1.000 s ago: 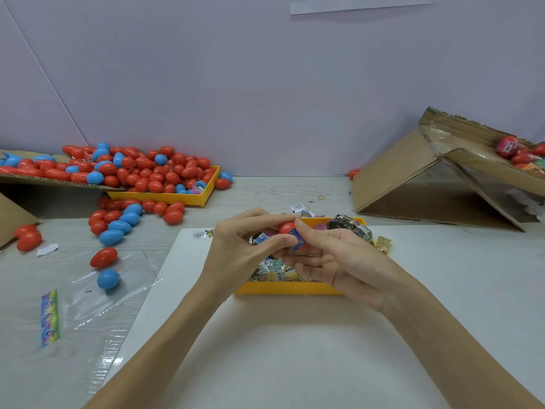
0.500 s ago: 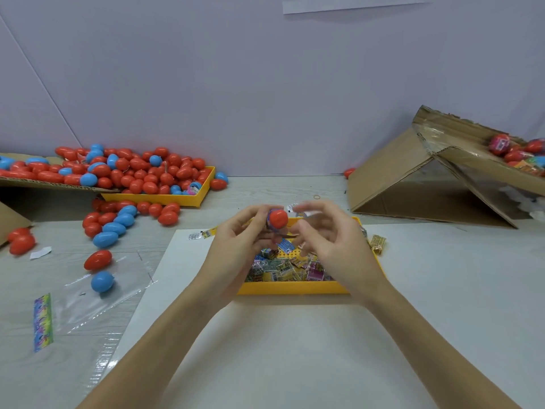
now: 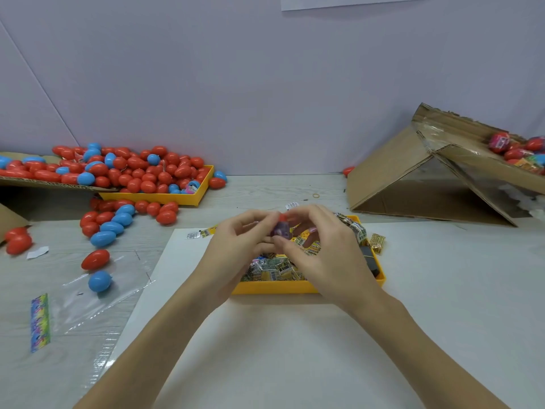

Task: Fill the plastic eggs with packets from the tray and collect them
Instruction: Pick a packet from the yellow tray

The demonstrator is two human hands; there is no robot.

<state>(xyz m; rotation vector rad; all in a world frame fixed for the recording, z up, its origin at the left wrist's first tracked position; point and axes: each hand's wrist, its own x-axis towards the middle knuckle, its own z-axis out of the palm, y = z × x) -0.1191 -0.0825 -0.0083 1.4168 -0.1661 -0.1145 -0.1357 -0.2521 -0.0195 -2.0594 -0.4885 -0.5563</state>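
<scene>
Both of my hands meet above the yellow packet tray (image 3: 306, 287), which holds several small printed packets (image 3: 274, 265). My left hand (image 3: 236, 246) and my right hand (image 3: 321, 246) pinch a red plastic egg (image 3: 282, 217) between their fingertips; a purple packet (image 3: 278, 231) shows just under the red part. The egg is mostly hidden by my fingers and blurred. A second yellow tray (image 3: 165, 197) at the back left is heaped with red and blue eggs (image 3: 141, 172).
Loose red and blue eggs (image 3: 112, 228) lie on the table left of the white sheet (image 3: 265, 349). A clear plastic bag (image 3: 97, 302) lies at the left. A tipped cardboard box (image 3: 427, 178) with filled eggs (image 3: 519, 152) stands at the right.
My hands lifted the egg from the tray's packets and brought it up between the fingertips. A purple packet now shows under the red part, and my fingers cover more of the egg.
</scene>
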